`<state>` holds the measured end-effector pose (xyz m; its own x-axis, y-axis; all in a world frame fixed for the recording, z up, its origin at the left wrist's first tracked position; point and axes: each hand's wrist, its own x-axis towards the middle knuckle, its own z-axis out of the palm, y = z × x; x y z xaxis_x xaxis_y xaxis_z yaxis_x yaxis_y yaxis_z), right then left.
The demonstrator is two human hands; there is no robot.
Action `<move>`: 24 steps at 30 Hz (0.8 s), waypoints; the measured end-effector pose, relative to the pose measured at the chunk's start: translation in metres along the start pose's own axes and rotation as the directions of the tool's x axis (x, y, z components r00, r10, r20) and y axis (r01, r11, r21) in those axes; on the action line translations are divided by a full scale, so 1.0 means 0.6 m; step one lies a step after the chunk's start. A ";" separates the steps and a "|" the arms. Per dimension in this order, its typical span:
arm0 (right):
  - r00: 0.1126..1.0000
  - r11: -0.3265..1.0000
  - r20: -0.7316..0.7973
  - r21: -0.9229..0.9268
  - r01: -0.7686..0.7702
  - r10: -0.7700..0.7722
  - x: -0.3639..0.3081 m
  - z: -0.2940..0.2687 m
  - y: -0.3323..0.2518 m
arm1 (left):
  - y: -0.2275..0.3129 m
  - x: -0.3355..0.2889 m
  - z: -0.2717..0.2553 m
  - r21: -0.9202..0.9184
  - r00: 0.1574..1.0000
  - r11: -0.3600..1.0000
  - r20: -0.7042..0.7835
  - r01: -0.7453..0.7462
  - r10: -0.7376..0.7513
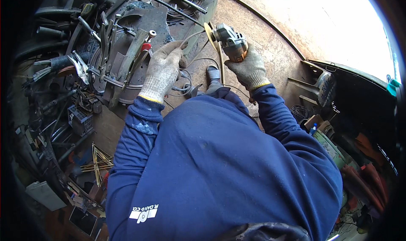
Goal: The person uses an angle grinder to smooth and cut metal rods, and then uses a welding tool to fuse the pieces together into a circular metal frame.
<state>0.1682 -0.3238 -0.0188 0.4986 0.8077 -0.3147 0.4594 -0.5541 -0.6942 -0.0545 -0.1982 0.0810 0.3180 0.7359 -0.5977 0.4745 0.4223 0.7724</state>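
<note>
My right hand (249, 67), in a grey knit glove, is wrapped round the body of an angle grinder (233, 44). The grinder's yellowish disc (209, 34) faces left, and whether it spins cannot be made out. My left hand (163, 69), gloved too, has its fingers curled together at the bench's right edge. A thin, bent rod or wire (192, 36) runs from near those fingers toward the disc; whether they grip it is unclear. Just left of this hand, locking pliers and a clamp with a red part (146, 47) stand on the metal workpiece (127, 67).
The cluttered bench (160, 19) carries coiled wire, bars and locking pliers (78, 67). Cables loop over the floor (249, 12) near my foot (213, 74). Thin brass-coloured rods (98, 162) lie at lower left. A metal stand (323, 86) is at right.
</note>
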 end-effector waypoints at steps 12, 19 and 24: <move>0.998 0.999 -0.043 0.020 0.041 -0.040 0.002 0.008 -0.001 | -0.009 0.003 -0.005 -0.047 0.999 0.998 -0.030 -0.046 0.044; 1.000 1.000 -0.031 0.013 -0.006 0.006 0.001 0.014 0.002 | -0.014 0.004 -0.015 -0.096 0.999 0.995 -0.046 -0.021 0.016; 0.999 0.999 -0.038 0.041 0.009 -0.008 -0.007 0.013 0.002 | -0.021 0.007 -0.018 -0.077 0.999 0.997 -0.041 -0.010 0.007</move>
<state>0.1611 -0.3262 -0.0232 0.5228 0.8037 -0.2842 0.4338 -0.5378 -0.7229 -0.0681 -0.1945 0.0713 0.2874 0.7600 -0.5830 0.4065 0.4543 0.7927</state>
